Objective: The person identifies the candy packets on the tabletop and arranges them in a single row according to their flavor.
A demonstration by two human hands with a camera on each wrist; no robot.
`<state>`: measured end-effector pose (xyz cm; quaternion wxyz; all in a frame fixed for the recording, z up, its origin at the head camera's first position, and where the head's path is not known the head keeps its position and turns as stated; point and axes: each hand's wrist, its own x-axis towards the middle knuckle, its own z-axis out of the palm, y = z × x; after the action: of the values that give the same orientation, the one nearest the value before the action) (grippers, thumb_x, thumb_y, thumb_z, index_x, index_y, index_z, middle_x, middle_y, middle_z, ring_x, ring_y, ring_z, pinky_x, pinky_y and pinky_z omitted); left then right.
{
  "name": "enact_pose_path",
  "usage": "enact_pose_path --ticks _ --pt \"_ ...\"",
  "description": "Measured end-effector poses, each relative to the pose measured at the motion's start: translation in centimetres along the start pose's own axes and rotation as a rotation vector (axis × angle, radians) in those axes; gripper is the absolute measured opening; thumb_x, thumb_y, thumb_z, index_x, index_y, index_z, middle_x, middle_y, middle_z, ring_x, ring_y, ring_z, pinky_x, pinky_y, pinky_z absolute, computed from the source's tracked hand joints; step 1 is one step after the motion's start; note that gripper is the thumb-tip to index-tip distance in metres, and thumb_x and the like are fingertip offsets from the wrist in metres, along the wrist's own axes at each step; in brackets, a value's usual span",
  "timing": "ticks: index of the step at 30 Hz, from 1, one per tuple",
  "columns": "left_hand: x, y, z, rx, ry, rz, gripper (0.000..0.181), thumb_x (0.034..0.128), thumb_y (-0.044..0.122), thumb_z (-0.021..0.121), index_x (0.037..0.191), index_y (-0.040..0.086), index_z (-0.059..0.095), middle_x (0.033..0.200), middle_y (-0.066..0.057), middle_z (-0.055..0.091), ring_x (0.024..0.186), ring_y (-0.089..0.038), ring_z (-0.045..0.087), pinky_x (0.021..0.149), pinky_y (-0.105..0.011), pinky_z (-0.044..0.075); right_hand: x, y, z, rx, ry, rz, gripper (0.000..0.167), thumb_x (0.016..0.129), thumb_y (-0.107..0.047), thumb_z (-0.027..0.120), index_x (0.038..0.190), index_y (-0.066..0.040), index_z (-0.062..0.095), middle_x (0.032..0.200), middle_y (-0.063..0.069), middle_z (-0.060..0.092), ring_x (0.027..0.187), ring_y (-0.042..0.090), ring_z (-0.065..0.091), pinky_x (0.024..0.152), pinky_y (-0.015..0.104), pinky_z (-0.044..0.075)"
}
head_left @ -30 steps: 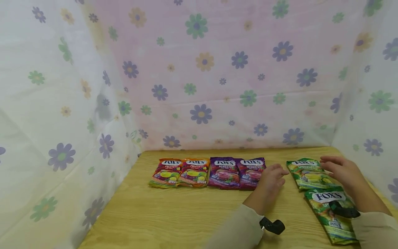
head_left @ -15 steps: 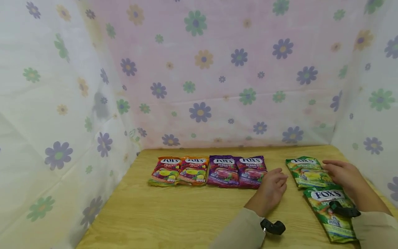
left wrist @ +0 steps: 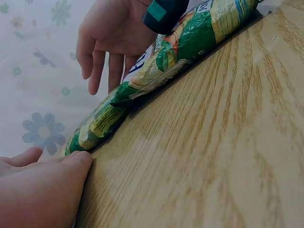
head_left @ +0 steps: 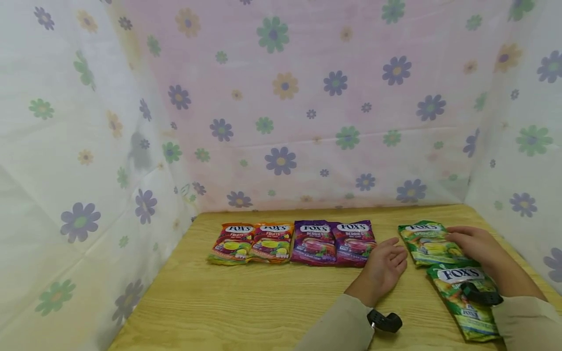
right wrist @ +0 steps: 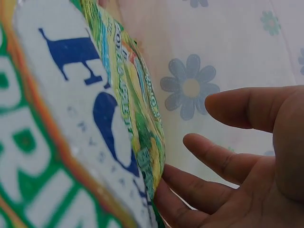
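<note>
Two green FOX'S candy bags lie on the right of the table, the far bag [head_left: 428, 243] partly under or against the top of the near bag [head_left: 465, 297]. My right hand [head_left: 476, 246] is at the far bag's right edge; in the right wrist view its loosely spread fingers [right wrist: 209, 190] touch the bag's side. My left hand [head_left: 383, 270] rests on the table, palm side up toward the right, between the purple bags and the far green bag. Left wrist view: its fingertips [left wrist: 78, 159] lie close to the green bag's end; contact is unclear.
Two purple berries bags [head_left: 313, 243] and two orange-red fruits bags [head_left: 232, 243] form a row along the back of the wooden table [head_left: 246, 307]. Flower-patterned cloth [head_left: 307, 97] encloses the back and both sides. A black band [head_left: 384, 321] sits on the left wrist.
My right hand has come in leftward against the far green bag's edge. The left hand has drawn slightly down and settled on the table. The bags' layout looks nearly unchanged.
</note>
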<state>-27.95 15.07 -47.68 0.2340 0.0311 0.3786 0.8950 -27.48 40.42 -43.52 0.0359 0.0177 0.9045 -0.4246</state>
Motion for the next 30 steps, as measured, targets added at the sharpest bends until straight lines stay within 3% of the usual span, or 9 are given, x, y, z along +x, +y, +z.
enact_pose_path --ticks 5,8,14,19,26,30 --pt "0.0 0.0 0.0 0.012 -0.006 0.007 0.063 0.0929 0.004 0.059 0.154 -0.002 0.043 0.16 -0.034 0.032 0.152 -0.051 0.027 0.127 -0.059 0.021 0.0 -0.9 0.3 -0.048 -0.013 -0.022 0.069 0.111 -0.041 0.043 0.152 0.013 0.035 0.147 0.043 0.041 0.096 0.024 0.058 0.072 0.035 0.049" --pt "-0.1 0.1 0.1 0.019 -0.003 0.01 0.063 0.0925 0.004 0.059 0.154 -0.002 0.043 0.159 -0.033 0.034 0.152 -0.052 0.027 0.126 -0.06 0.022 0.0 -1.1 0.6 -0.052 -0.017 -0.029 0.067 0.111 -0.039 0.042 0.152 0.013 0.035 0.146 0.044 0.042 0.091 0.025 0.058 0.069 0.035 0.047" --pt "0.0 0.3 0.1 0.019 -0.035 0.027 0.064 0.094 0.008 0.058 0.156 0.0 0.041 0.158 -0.032 0.035 0.152 -0.052 0.027 0.126 -0.06 0.022 -0.1 -1.4 0.7 -0.001 -0.002 -0.04 0.067 0.111 -0.04 0.043 0.154 0.011 0.034 0.149 0.043 0.04 0.107 0.04 0.06 0.071 0.034 0.054" --pt "0.1 0.5 0.0 0.004 -0.06 0.055 0.063 0.0944 0.012 0.057 0.155 0.003 0.043 0.157 -0.029 0.037 0.152 -0.049 0.028 0.126 -0.058 0.024 -0.2 -1.9 0.6 0.023 0.01 -0.068 0.066 0.111 -0.038 0.043 0.155 0.01 0.033 0.152 0.041 0.038 0.129 0.056 0.048 0.079 0.035 0.059" --pt "0.1 1.0 -0.1 -0.013 -0.078 0.112 0.059 0.0955 0.016 0.052 0.153 0.002 0.046 0.154 -0.026 0.043 0.148 -0.044 0.037 0.126 -0.056 0.026 -0.5 -3.3 0.5 0.035 0.036 -0.073 0.067 0.111 -0.041 0.042 0.157 0.007 0.033 0.155 0.039 0.035 0.135 0.057 0.042 0.088 0.045 0.059" --pt "0.0 1.1 -0.3 -0.013 -0.089 0.155 0.058 0.0964 0.018 0.051 0.152 0.001 0.046 0.155 -0.027 0.043 0.149 -0.045 0.036 0.127 -0.056 0.024 -0.5 -3.8 0.8 0.054 0.071 -0.073 0.065 0.111 -0.04 0.044 0.157 0.005 0.035 0.155 0.037 0.037 0.134 0.055 0.044 0.083 0.033 0.058"
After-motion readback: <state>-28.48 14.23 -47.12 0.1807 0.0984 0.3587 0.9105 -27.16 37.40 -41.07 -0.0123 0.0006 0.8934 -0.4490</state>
